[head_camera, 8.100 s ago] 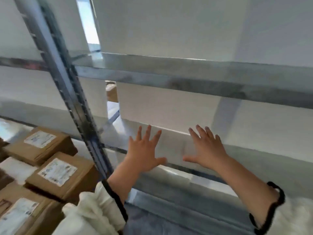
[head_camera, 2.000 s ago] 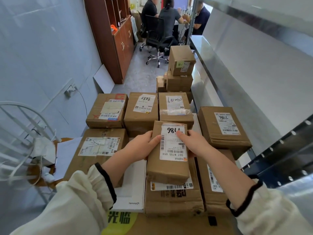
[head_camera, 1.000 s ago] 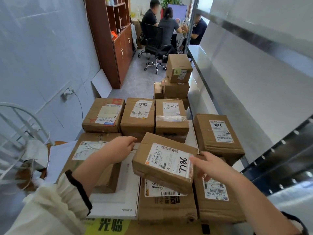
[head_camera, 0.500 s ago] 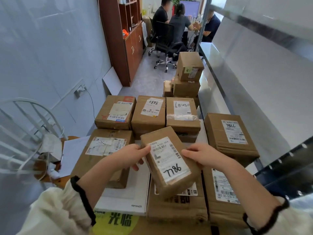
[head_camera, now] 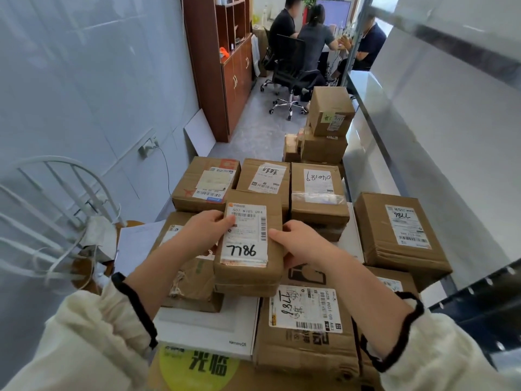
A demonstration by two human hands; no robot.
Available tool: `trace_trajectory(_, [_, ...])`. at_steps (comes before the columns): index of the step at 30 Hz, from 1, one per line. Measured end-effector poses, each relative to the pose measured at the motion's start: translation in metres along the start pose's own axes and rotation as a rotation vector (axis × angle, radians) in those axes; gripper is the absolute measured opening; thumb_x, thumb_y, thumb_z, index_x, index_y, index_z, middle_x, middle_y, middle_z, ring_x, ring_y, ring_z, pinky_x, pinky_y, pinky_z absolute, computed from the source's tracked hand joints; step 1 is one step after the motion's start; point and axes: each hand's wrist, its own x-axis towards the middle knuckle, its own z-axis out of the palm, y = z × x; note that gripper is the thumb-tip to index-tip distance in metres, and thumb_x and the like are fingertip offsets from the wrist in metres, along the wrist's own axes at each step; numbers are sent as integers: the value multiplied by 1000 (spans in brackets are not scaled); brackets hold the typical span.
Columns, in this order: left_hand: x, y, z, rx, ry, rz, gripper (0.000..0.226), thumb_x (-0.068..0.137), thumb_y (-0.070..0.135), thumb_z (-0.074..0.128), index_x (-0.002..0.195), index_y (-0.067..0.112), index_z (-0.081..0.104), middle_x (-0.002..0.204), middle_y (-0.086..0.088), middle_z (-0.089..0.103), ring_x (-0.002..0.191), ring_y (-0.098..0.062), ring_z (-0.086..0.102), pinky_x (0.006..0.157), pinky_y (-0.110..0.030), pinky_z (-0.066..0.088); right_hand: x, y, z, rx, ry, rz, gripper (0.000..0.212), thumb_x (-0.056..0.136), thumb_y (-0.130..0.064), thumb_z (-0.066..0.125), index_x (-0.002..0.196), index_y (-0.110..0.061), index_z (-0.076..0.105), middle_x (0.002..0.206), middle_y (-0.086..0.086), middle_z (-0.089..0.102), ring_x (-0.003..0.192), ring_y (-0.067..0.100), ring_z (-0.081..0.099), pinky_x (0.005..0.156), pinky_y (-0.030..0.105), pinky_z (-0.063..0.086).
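I hold a small brown cardboard parcel [head_camera: 251, 241] in front of me, above a pile of other parcels. Its white shipping label faces up, with "7786" handwritten in black, reading upside down to me. My left hand [head_camera: 207, 232] grips its left edge with the thumb on the label. My right hand [head_camera: 296, 244] grips its right edge, fingers curled under the side. The parcel is held level, lengthwise away from me.
Several labelled brown boxes [head_camera: 318, 193] lie packed below, plus a flat white box [head_camera: 208, 331]. A metal shelf rack [head_camera: 423, 153] runs along the right. A white wire chair [head_camera: 56, 210] stands left. Far ahead, three people sit by an office chair [head_camera: 290, 77] and a wooden cabinet [head_camera: 225, 66].
I lifted the parcel off the pile and turned it in my hands. It went from tilted to level and lengthwise, with both hands back on its side edges.
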Motion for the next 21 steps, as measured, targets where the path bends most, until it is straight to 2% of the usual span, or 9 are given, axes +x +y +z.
trace_trajectory(4, [0, -6, 4, -29, 15, -19, 30, 99, 41, 40, 119, 26, 55, 84, 7, 68, 75, -10, 66, 63, -28, 56, 6, 8, 9, 66, -10, 50, 38, 94, -31, 53, 125, -11, 43, 109, 7, 62, 88, 22, 66, 73, 40, 59])
trace_trajectory(8, [2, -10, 6, -98, 24, -46, 37, 98, 43, 42, 129, 25, 53, 86, 9, 66, 80, -12, 65, 63, -29, 54, 7, 14, 10, 127, -28, 49, 39, 95, -29, 53, 127, -10, 42, 103, 4, 61, 82, 17, 65, 63, 33, 58])
trace_trajectory(13, [5, -17, 4, -125, 35, -58, 36, 97, 44, 43, 126, 26, 54, 89, 6, 69, 82, -15, 67, 76, -41, 58, 9, 13, 12, 163, -49, 48, 37, 95, -27, 54, 125, -10, 42, 110, 7, 59, 87, 20, 65, 64, 34, 59])
trace_trajectory(21, [7, -24, 0, -169, 43, -56, 22, 97, 41, 44, 113, 30, 54, 89, 5, 70, 81, -16, 68, 75, -40, 58, 14, 14, 20, 172, -51, 47, 40, 94, -29, 55, 127, -10, 41, 114, 5, 57, 99, 24, 62, 74, 41, 59])
